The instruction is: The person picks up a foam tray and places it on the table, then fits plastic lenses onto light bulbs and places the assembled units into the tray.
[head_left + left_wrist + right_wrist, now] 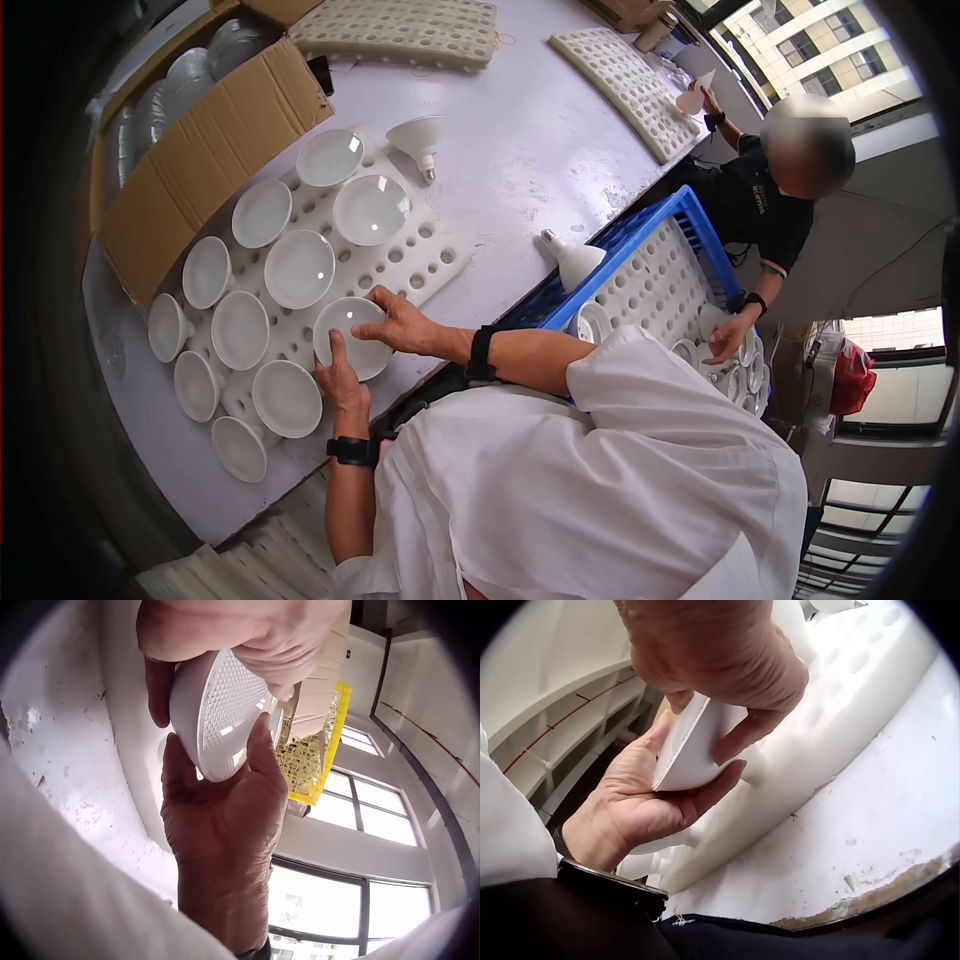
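Observation:
A white reflector bulb with a wide round front is gripped by both hands over the near edge of a white foam tray. My left hand holds it from the near side, thumb over the front. On the opposite side, my right hand grips the rim. The left wrist view shows the bulb's dimpled lens between the hands. In the right wrist view, right fingers press its white side. Several similar bulbs stand face up in the tray's holes.
A loose bulb lies beyond the tray, near an open cardboard box of clear domed pieces. Right of me, a blue crate holds another foam tray and bulbs. A person reaches into it. More foam trays lie farther back.

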Motion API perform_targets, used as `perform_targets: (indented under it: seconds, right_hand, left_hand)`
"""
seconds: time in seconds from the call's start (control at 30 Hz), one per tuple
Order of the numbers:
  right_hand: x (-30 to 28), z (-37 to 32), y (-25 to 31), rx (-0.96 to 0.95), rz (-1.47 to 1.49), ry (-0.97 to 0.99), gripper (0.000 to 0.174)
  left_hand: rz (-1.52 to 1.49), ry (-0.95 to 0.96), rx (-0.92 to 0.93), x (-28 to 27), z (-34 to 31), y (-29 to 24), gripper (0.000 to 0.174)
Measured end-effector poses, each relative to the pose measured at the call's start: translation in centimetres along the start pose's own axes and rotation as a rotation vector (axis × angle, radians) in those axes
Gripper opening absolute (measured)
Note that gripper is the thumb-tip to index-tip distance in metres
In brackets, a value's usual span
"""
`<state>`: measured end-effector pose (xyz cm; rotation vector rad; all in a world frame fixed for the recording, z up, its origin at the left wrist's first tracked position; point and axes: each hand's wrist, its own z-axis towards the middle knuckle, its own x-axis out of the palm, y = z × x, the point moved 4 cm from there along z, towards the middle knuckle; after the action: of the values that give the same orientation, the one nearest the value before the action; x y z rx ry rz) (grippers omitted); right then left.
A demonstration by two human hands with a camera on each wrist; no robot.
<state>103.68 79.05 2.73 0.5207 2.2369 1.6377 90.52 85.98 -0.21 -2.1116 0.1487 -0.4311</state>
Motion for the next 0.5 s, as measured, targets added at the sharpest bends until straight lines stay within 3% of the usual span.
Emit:
perform_targets:
  seconds: [0.2, 0.33, 0.37, 0.4, 0.47, 0.5]
  right_hand:
    - [-0.5, 0.0, 0.7, 0.108, 0.038, 0.036, 0.043]
    - [-0.8, -0.4, 2.3, 0.027, -0.094, -0.013, 0.05]
    - [-1.2, -0.9, 2.0, 0.227, -0.047, 0.107, 0.057]
    - [-2.4, -1.3, 1.6, 0.218, -0.049, 0.113, 0.057]
    - [-4.6, -2.3, 1.3, -0.15, -0.385, 0.065, 0.057]
    - [-6.9, -3.4, 2.5, -0.155, -0.375, 0.125, 0.051]
  left_hand:
    - [0.111, -0.072, 0.089, 0.2, 0.1, -0.4, 0.048]
    - [0.133, -0.088, 0.128, 0.5, 0.4, -1.1, 0.047]
    - [0.166, -0.071, 0.141, 0.3, 0.5, -0.8, 0.047]
    - [0.195, -0.058, 0.152, 0.1, 0.5, -0.7, 0.047]
    - [0.166, -0.045, 0.101, -0.1, 0.3, -1.0, 0.048]
    - [0.152, -0.036, 0.105, -0.3, 0.3, -1.1, 0.051]
